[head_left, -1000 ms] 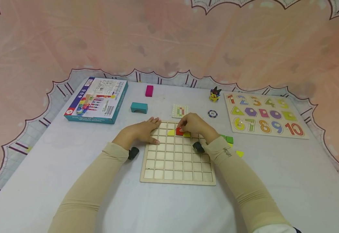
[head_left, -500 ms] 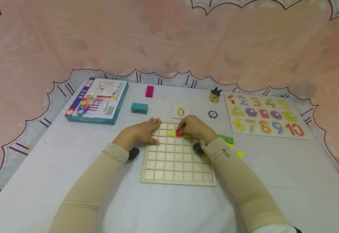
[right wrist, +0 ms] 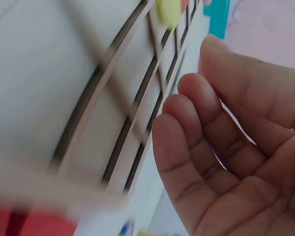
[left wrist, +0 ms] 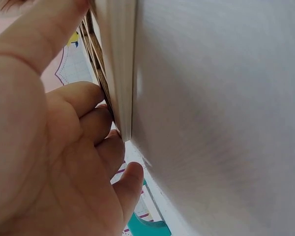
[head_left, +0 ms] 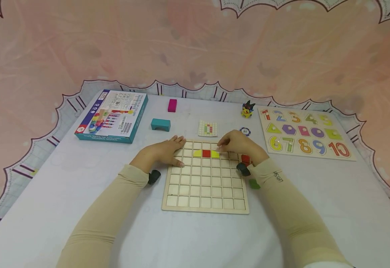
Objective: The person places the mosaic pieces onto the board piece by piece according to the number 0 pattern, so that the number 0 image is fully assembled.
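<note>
A wooden grid board (head_left: 206,181) lies in front of me. In one of its upper rows a red square tile (head_left: 206,153) sits between two yellow tiles, a left one (head_left: 197,153) and a right one (head_left: 215,154). My left hand (head_left: 165,151) rests on the board's upper left edge, fingers spread; the left wrist view shows its fingers along the board's side (left wrist: 120,64). My right hand (head_left: 237,144) hovers over the upper right of the board. In the right wrist view its fingers (right wrist: 169,142) are loosely bent, with nothing held between them.
Red pieces (head_left: 245,159) and a green piece (head_left: 254,184) lie right of the board, partly behind the right arm. Beyond it are a pattern card (head_left: 208,128), a poker chip (head_left: 245,131), a teal block (head_left: 160,124), a magenta block (head_left: 172,105), a figurine (head_left: 247,109), a box (head_left: 114,115) and a number puzzle (head_left: 307,134).
My right hand has let go of the red tile, which stays in its cell, and has moved right. The red and green pieces beside the board have come into sight. My left hand stays put.
</note>
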The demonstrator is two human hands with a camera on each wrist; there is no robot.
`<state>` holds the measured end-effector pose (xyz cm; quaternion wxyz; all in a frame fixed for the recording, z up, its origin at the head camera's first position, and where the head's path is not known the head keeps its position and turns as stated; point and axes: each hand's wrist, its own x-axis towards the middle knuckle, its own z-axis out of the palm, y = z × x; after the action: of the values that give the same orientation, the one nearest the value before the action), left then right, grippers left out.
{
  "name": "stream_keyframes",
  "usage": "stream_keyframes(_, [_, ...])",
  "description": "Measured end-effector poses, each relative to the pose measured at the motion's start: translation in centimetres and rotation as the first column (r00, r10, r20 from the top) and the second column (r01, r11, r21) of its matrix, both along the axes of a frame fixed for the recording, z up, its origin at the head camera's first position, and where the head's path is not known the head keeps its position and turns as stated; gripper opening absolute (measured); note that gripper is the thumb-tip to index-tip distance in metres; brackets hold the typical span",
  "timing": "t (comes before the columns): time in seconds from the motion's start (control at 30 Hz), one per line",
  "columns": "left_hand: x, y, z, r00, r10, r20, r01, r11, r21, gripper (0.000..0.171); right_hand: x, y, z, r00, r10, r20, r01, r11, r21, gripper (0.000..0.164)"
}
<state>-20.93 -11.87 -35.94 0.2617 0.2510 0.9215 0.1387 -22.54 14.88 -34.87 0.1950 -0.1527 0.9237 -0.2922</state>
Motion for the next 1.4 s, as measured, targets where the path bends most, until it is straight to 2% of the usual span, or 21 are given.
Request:
stream_keyframes(0.23, [0.1, 0.0, 0.3, 1.0, 0.012, 0.015, -0.012, 1.0, -0.007, 0.093, 0.6, 3.9, -0.3, 1.0, -0.002, -0.028, 0.003, 0.999, 0.038, 0.024])
stream_keyframes(0.5, [0.0, 0.1, 0.2, 1.0, 0.006, 0.02, -0.006, 1.0, 0.0, 0.093, 1.5, 6.9, 0.0, 0.999, -0.045, -0.002, 0.045, 0.996, 0.08, 0.025])
stream_keyframes(0.67, [-0.1, 0.1, 0.1, 1.0, 0.018, 0.022, -0.018, 1.0, -0.007, 0.094, 2.1, 7.1, -0.2, 0.998, -0.065, 0.022, 0.063, 0.995, 0.075, 0.027])
stream_keyframes(0.87, [-0.2, 0.1, 0.0, 1.0, 0.013, 0.02, -0.013, 1.0, -0.007, 0.094, 2.6, 6.7, -0.6, 0.998, -0.053, -0.014, 0.054, 0.995, 0.081, 0.028])
stream_keyframes(1.23, [-0.2, 0.1, -0.2, 0.999, 0.027, 0.032, -0.027, 1.0, -0.004, 0.093, 2.6, 6.7, -0.9, 0.996, -0.086, 0.021, 0.084, 0.992, 0.092, 0.029])
stream_keyframes(1.4, [-0.3, 0.1, -0.2, 0.999, 0.023, 0.031, -0.023, 1.0, -0.007, 0.093, 2.7, 6.6, -0.8, 0.997, -0.076, 0.008, 0.075, 0.994, 0.083, 0.025])
